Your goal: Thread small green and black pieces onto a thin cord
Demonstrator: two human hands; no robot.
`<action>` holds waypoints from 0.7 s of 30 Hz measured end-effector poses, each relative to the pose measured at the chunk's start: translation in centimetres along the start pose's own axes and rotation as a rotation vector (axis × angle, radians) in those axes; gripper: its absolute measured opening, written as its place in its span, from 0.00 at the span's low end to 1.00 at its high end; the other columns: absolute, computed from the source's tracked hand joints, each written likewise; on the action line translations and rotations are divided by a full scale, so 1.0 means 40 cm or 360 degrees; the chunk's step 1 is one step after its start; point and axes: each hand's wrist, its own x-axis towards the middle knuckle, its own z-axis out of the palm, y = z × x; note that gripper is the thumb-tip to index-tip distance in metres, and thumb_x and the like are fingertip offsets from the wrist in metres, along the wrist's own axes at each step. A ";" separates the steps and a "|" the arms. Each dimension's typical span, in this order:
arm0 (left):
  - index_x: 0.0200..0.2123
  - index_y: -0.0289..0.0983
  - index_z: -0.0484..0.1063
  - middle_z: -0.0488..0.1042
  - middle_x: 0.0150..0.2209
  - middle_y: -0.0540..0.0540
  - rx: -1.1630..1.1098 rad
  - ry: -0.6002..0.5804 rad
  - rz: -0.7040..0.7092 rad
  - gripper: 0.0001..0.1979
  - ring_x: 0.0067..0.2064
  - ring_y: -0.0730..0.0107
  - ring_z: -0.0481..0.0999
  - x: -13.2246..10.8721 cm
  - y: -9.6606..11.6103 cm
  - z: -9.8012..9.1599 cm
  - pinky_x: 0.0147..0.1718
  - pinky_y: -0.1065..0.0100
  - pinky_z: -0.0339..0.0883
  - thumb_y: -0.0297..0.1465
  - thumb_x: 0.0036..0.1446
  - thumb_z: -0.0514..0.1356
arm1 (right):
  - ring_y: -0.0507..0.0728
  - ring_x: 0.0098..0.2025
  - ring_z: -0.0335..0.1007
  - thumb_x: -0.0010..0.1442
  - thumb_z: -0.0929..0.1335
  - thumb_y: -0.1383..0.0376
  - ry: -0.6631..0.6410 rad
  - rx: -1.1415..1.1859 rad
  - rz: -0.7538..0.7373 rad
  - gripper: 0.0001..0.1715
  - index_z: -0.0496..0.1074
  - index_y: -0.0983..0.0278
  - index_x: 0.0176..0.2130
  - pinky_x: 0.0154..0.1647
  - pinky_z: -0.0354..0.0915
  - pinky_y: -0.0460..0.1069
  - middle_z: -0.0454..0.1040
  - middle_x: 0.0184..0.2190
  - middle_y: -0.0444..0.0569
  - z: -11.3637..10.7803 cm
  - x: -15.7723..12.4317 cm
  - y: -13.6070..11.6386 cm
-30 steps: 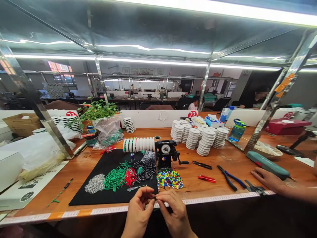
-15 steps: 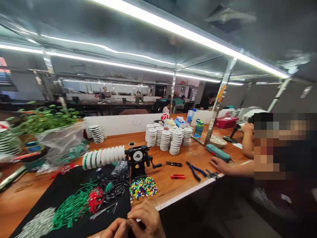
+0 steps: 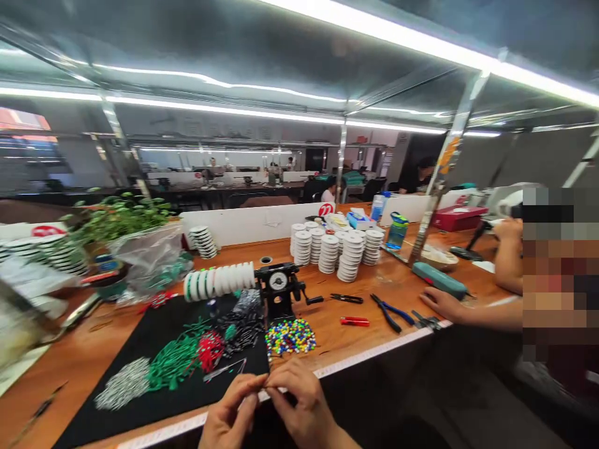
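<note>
At the table's front edge, my left hand (image 3: 236, 408) and my right hand (image 3: 299, 399) meet, thumbs and forefingers pinched together. Whatever lies between the fingertips is too small to make out. Just beyond them is a heap of colourful beads (image 3: 291, 337). On a black mat (image 3: 126, 340) to the left lie green cord pieces (image 3: 175, 358), a red bundle (image 3: 210, 350), silvery pieces (image 3: 122, 383) and black pieces (image 3: 243, 330). Thin tweezers (image 3: 224, 370) rest close to my left hand. Behind the beads stands a black hand-crank winder (image 3: 279, 290) carrying a row of white spools (image 3: 224, 280).
Stacked white spools (image 3: 329, 252) stand behind the winder. Right of the beads lie a red lighter (image 3: 354, 321), snips (image 3: 346, 299) and blue-handled pliers (image 3: 392, 313). A co-worker's hand (image 3: 442, 304) rests by a teal case (image 3: 438, 280). A plant (image 3: 124, 215) stands at left.
The view has swung left and down a little, so more of both hands shows. My hands stay pinched together by the table edge. The co-worker's hand still rests near the case.
</note>
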 end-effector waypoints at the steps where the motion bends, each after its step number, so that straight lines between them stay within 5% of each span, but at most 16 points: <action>1: 0.39 0.44 0.85 0.78 0.35 0.44 0.0162 -0.0039 0.0202 0.14 0.31 0.66 0.75 -0.009 0.011 -0.001 0.30 0.71 0.70 0.44 0.54 0.68 | 0.56 0.35 0.73 0.70 0.65 0.62 -0.0065 0.0046 0.0060 0.11 0.76 0.61 0.37 0.36 0.68 0.50 0.79 0.32 0.47 -0.007 -0.002 -0.004; 5: 0.45 0.48 0.83 0.77 0.37 0.42 0.0641 -0.0185 0.0706 0.14 0.37 0.62 0.78 -0.027 0.038 -0.014 0.38 0.69 0.72 0.30 0.63 0.59 | 0.57 0.36 0.72 0.69 0.66 0.63 -0.0262 0.0146 0.0235 0.10 0.76 0.61 0.37 0.37 0.65 0.50 0.78 0.32 0.46 -0.021 -0.006 -0.013; 10: 0.41 0.44 0.84 0.79 0.36 0.42 0.0751 -0.0111 0.0771 0.12 0.38 0.61 0.78 -0.031 0.040 -0.010 0.39 0.68 0.71 0.26 0.62 0.60 | 0.56 0.33 0.71 0.68 0.67 0.66 -0.0249 0.0061 0.0218 0.09 0.74 0.61 0.35 0.34 0.65 0.50 0.76 0.30 0.45 -0.022 -0.010 -0.021; 14: 0.29 0.39 0.80 0.75 0.30 0.46 0.0260 0.0084 0.0284 0.08 0.33 0.66 0.73 -0.044 0.039 0.029 0.34 0.70 0.67 0.37 0.57 0.67 | 0.57 0.35 0.73 0.67 0.66 0.73 -0.0091 -0.0006 -0.0073 0.08 0.74 0.61 0.41 0.35 0.69 0.50 0.78 0.34 0.48 -0.022 -0.014 -0.030; 18: 0.27 0.35 0.78 0.70 0.24 0.51 -0.0771 -0.0002 -0.0602 0.21 0.25 0.75 0.67 -0.061 0.035 0.066 0.23 0.76 0.60 0.45 0.39 0.76 | 0.57 0.34 0.73 0.66 0.66 0.75 -0.0023 -0.0118 -0.0313 0.11 0.73 0.62 0.44 0.33 0.71 0.51 0.79 0.34 0.50 -0.033 -0.012 -0.037; 21: 0.28 0.34 0.78 0.71 0.25 0.51 -0.1124 -0.0091 -0.0927 0.23 0.25 0.78 0.68 -0.072 0.025 0.071 0.22 0.79 0.58 0.41 0.33 0.80 | 0.57 0.32 0.73 0.67 0.65 0.74 -0.0035 -0.0103 -0.0422 0.11 0.73 0.62 0.46 0.31 0.71 0.50 0.79 0.32 0.51 -0.047 -0.007 -0.049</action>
